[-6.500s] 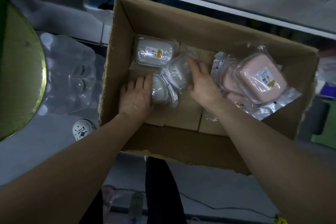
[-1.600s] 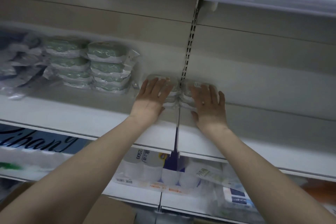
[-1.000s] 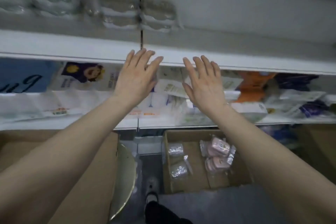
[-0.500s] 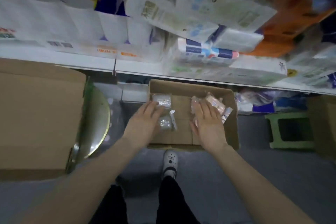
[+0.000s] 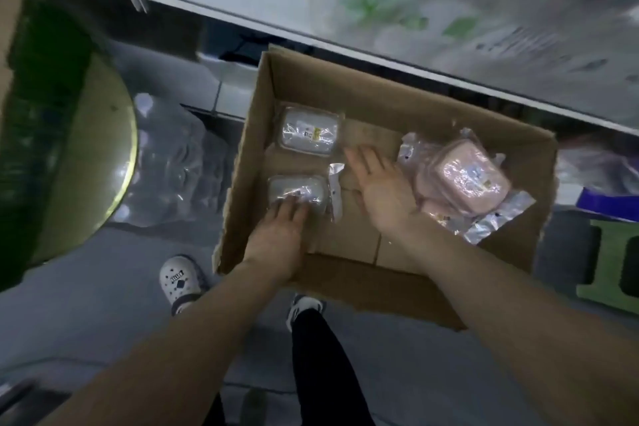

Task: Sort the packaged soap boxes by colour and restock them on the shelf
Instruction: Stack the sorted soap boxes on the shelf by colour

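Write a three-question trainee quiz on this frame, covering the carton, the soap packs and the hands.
1. True or false: the pink soap packs lie on the left side of the cardboard box.
2. Pick one: the fingers of the left hand rest on A) a grey pack; B) a pink pack; C) the box wall.
3. Count: how many grey packs lie in the box?

Key
1. False: the pink soap packs lie on the right side.
2. A, the nearer grey pack.
3. Two.
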### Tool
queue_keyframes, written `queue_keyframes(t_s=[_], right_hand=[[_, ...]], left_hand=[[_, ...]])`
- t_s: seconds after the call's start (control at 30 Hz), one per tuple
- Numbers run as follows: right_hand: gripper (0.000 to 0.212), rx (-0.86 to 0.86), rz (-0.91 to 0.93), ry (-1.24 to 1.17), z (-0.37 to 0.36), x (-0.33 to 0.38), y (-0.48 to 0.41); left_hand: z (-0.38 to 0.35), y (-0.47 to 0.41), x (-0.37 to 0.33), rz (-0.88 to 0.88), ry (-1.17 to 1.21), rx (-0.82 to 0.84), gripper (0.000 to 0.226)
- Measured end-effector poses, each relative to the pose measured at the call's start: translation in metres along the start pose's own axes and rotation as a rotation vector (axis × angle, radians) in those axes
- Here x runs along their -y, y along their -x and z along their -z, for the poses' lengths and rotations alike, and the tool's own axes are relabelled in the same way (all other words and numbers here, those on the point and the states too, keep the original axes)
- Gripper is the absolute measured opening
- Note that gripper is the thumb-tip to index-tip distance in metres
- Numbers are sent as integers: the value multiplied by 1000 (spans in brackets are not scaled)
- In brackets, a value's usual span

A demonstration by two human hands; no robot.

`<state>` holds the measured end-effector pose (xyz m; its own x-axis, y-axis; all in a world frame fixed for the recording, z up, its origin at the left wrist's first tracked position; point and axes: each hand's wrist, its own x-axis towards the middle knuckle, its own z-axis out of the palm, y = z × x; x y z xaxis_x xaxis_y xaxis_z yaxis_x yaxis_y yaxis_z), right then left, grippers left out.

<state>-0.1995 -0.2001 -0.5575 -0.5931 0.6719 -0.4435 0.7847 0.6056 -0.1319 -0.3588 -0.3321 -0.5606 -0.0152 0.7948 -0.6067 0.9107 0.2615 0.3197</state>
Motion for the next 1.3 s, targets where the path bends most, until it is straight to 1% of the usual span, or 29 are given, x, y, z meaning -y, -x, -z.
queue_keyframes(t_s=[0.1,0.17,0.23,0.33,0.43,0.57,0.7,0.8,0.9,0.97,1.07,1.1,1.17,1.23,1.27,1.3], right_hand=[[85,-46,66,-18,-16,2,-50],[79,-74,85,-42,-23,5,-76],[77,-99,90,-30,-29,9,-96],[78,-85,82,-4,-40,10,-117],[79,-59,65,15,-48,1,-119],[87,-76,-76,-16,-58,-24,-92],[95,60,-289,-57,-73,-45,-46],[99,75,-323,-109,-77,-45,-23],[104,117,-366,-191,-76,-38,-23],[104,91,-403,-263,-75,-35,-27],[93,-12,-513,-446,-66,-34,-34],[88,-14,-544,-511,-60,-33,-36],[74,2,-537,-591,-50,-32,-38],[64,-20,-438,-519,-43,-32,-40],[61,-23,-372,-426,-42,-33,-41],[63,-13,-305,-329,-41,-35,-43]], left_hand=[[-20,-21,6,32,3,-16,76],[-31,-31,11,47,-21,-27,77],[-37,-39,14,63,-43,-34,77],[-42,-44,15,78,-75,-43,75],[-43,-44,14,86,-98,-46,77],[-38,-43,12,92,-123,-18,79],[-35,-44,8,112,-153,-40,81],[-32,-51,6,135,-200,-74,80],[-30,-64,13,163,-222,-95,84],[-30,-74,18,138,-244,-120,85],[-36,-84,22,53,-244,-197,84],[-36,-85,21,62,-229,-179,86],[-35,-86,19,134,-165,-121,93],[-31,-85,15,211,-121,-124,97],[-28,-84,13,230,-104,-130,96],[-26,-83,11,232,-110,-123,94]])
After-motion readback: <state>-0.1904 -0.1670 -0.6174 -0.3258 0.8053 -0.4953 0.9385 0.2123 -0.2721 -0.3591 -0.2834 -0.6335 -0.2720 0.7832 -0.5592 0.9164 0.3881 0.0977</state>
